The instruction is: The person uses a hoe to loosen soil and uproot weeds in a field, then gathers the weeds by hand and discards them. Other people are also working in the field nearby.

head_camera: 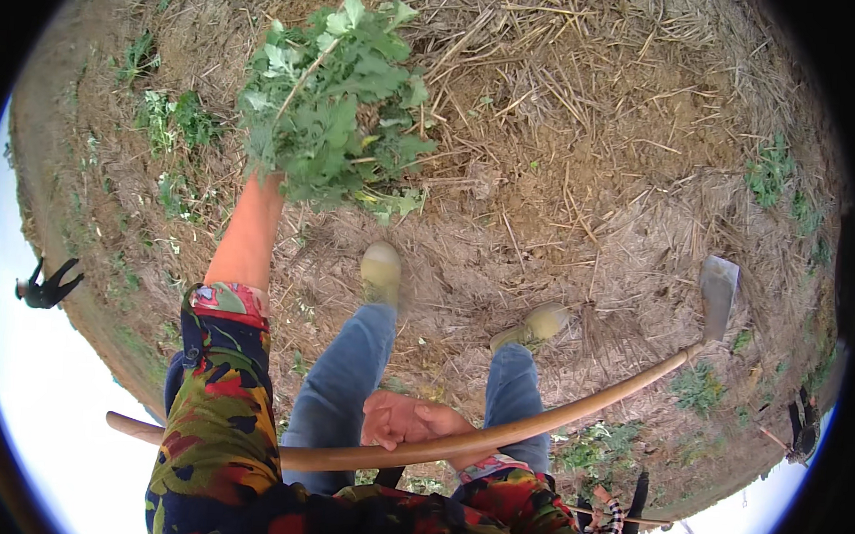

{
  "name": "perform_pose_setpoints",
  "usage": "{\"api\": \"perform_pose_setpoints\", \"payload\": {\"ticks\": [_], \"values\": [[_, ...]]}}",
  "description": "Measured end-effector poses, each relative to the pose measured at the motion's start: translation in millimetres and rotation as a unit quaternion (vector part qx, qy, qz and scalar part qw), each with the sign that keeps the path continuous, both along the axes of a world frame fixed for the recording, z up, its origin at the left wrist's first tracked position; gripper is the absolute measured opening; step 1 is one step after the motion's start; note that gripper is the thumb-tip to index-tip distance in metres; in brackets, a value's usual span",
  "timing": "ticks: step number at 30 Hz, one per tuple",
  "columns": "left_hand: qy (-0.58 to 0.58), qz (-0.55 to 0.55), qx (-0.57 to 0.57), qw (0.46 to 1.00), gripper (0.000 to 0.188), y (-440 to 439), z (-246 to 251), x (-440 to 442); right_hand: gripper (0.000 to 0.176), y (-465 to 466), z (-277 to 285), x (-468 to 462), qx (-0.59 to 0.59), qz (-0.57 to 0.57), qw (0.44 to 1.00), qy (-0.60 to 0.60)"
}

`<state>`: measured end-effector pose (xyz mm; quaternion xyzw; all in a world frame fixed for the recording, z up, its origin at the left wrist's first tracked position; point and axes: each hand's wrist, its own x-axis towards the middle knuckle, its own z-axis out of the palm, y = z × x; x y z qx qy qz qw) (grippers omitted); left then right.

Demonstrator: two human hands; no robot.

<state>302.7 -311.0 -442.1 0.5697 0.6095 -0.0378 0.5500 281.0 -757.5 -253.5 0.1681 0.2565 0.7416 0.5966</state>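
Observation:
My left arm reaches forward, and at its end is a large bunch of uprooted-looking leafy green plants (334,108). The leaves cover most of my left hand (263,180), which grips the bunch. A hoe with a long wooden handle (570,417) lies slantwise across my front. Its metal blade (718,291) is at the right, near the ground. My right hand (414,418) is turned palm up behind the handle, fingers loosely curled. The handle crosses in front of my right wrist, and a fingertip meets its edge. The left part of the handle passes behind my left sleeve.
Dry straw (547,66) covers brown soil ahead. Green weeds (175,120) grow at the left and more weeds (770,169) at the right. My shoes (381,269) stand apart. One person (45,285) is far left; another person (613,517) with a long pole is lower right.

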Motion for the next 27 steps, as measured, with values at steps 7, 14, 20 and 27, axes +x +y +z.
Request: {"api": "perform_pose_setpoints", "payload": {"ticks": [7, 14, 20, 27], "values": [[0.084, -0.08, -0.042, 0.992, 0.066, -131, -5, 8, 0.076, 0, 5, 11, 0.006, 0.005, 1.0, -0.013], [0.143, 0.004, -0.041, 0.989, 0.057, -128, -16, 7, 0.073, -12, 18, 12, 0.024, -0.022, 0.999, -0.023], [0.026, 0.173, -0.116, 0.978, 0.051, -102, 65, 54, 0.062, -45, 18, -13, -0.036, -0.098, 0.994, 0.038], [-0.221, 0.132, -0.198, 0.946, 0.047, -49, 270, 311, 0.05, -102, 90, -31, -0.193, -0.192, 0.918, 0.288]]}}
